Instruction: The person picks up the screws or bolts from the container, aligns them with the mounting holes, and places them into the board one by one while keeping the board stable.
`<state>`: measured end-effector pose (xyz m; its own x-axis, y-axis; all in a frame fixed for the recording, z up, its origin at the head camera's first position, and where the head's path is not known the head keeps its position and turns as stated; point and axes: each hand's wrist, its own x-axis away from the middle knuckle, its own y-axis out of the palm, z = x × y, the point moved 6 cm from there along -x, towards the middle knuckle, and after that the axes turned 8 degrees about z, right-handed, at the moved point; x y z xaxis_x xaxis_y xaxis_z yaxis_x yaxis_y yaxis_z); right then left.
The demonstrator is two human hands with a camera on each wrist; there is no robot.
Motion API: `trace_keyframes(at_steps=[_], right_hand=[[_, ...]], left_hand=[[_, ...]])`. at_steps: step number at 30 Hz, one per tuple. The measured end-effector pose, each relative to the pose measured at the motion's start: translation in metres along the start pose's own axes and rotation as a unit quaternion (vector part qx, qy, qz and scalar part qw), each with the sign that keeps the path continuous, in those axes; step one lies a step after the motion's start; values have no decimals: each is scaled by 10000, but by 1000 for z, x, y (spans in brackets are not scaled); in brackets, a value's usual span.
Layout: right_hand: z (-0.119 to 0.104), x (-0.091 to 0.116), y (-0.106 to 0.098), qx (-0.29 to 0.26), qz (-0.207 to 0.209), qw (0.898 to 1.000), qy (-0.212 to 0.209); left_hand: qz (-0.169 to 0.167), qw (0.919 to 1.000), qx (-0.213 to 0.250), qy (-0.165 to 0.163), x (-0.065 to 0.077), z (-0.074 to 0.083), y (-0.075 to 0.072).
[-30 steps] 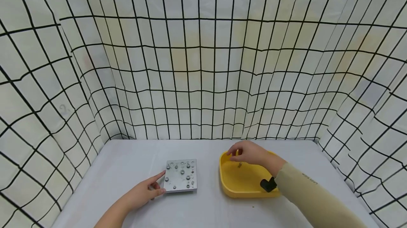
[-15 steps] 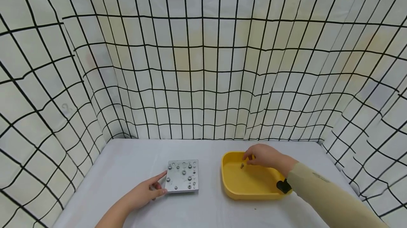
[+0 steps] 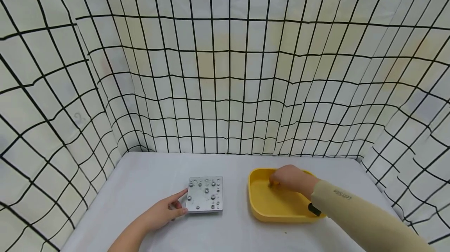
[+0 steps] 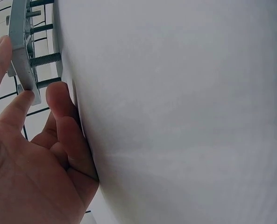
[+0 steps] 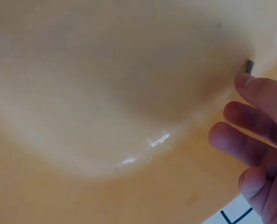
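A square metal plate [image 3: 205, 201] carries several bolts in its top face. In the left wrist view their threaded shanks [image 4: 46, 59] stick out below the plate. My left hand [image 3: 163, 215] grips the plate's left edge with thumb and index finger, the other fingers curled underneath. Inside the yellow tray [image 3: 258, 209], my right hand [image 3: 290, 177] reaches down by the far left part. In the right wrist view the right hand [image 5: 262, 135] pinches a small dark screw [image 5: 249, 66] between thumb and index finger, its end poking out past the thumb; the rest is hidden by the fingers.
A white-covered table [image 3: 232, 232] lies under plate and tray. Behind and beside it rise white walls [image 3: 225, 88] with black grid lines. A black wrist strap piece [image 3: 314, 209] hangs by the tray's near right rim. A tiny dark speck [image 3: 285, 233] lies before the tray.
My right hand has come down into the tray and closed on the screw that lay there. The left hand keeps its grip on the plate; the whole view has shifted slightly.
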<state>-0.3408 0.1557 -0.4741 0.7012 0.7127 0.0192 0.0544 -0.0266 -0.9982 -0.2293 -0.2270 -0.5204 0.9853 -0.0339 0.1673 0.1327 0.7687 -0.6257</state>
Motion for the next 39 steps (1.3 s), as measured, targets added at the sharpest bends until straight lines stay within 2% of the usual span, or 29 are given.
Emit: trace_keyframes(at_steps=[3, 8, 17, 21, 28, 31, 35, 39], right_hand=[[-2, 1, 4, 237, 49, 9995, -212], [0, 0, 10, 386, -153, 9990, -168], [3, -3, 16, -160, -520, 9976, 422], [-2, -3, 12, -192, -495, 9976, 441], [-5, -6, 10, -207, -336, 9991, 174], [-7, -7, 10, -289, -362, 9988, 181], [-7, -7, 13, -363, -591, 9962, 519], [-3, -4, 15, -746, -939, 9866, 1106]], left_hand=[[19, 10000, -25, -9, 0, 0, 1], [14, 10000, -25, -30, -1, -1, 1], [0, 10000, -1, 66, -1, -2, 0], [-33, 9999, 25, 113, -1, -2, 0], [-12, 9999, 43, 108, -1, -1, 1], [22, 10000, 30, 81, -1, 0, 1], [24, 10000, 47, 64, -1, -1, 1], [28, 10000, 57, 43, 0, -1, 1]])
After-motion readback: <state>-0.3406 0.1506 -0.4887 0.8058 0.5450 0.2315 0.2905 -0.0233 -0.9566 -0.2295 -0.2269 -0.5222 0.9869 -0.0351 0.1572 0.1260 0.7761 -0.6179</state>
